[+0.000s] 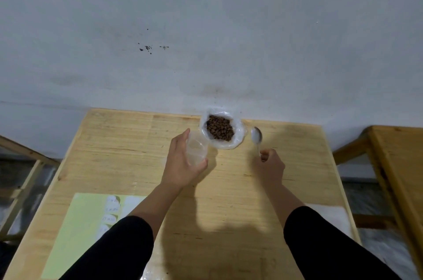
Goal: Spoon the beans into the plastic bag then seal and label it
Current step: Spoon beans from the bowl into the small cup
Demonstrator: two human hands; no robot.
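A pale green label sheet [75,229] is lying at the near-left of the wooden counter [229,188], its long axis running from the near edge toward the wall; several small white labels [112,208] are sitting in a column along its right side, their print too blurred to read.

The left hand [183,163] is reaching over the middle of the counter, and its grip is wrapping around a small clear plastic bag [195,149]. Fingers are curling along the bag's left side and the thumb is pressing on its near-right edge. The bag's long axis is pointing away from the person, toward the wall, and its far end is lying just beside the larger bag.

A larger clear bag [223,144] is standing at the far edge of the counter, against the grey wall [206,28], mouth facing up and rolled open. Brown beans [220,128] are filling it.

Just right of that bag, a metal spoon [256,136] is being held clear of it. Its bowl is pointing away from the person and its handle is running back into the right hand [271,166], whose grip is pinching the handle's near end.

A white sheet [332,215] is lying at the counter's near-right edge. A second wooden counter [398,165] is standing apart to the right.
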